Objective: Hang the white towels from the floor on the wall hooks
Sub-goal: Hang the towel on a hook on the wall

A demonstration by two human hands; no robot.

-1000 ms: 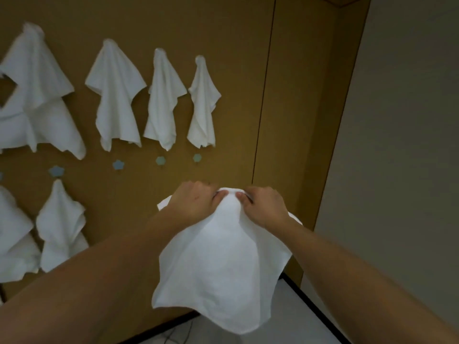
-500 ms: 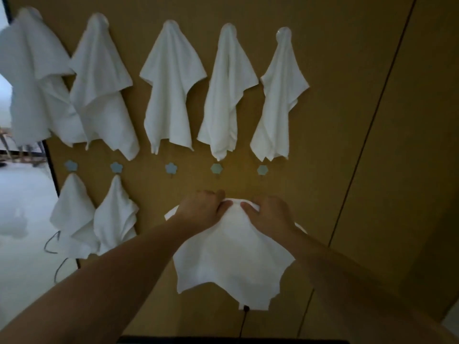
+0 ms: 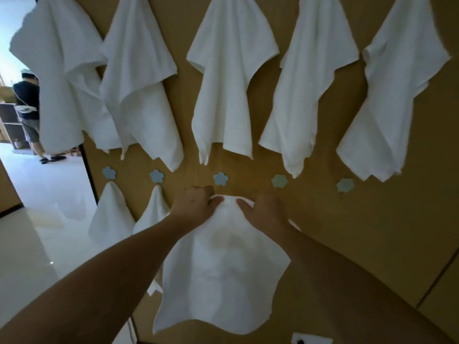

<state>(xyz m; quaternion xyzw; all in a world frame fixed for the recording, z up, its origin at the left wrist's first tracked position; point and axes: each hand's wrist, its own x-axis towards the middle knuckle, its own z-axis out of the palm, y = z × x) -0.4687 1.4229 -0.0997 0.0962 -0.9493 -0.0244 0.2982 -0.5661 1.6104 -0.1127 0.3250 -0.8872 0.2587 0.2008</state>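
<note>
Both hands (image 3: 196,207) (image 3: 263,212) pinch the towel (image 3: 223,264) top, just under the hook (image 3: 220,178) — next, lift it on.

Both hands (image 3: 231,209) raised towel (image 3: 221,269) nearer hook (image 3: 220,178).

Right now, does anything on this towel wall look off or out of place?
Nothing looks damaged or spilled. Only oddity: the two leftmost upper towels overlap instead of hanging apart. Both hands grip a towel just below a free hook.
</note>
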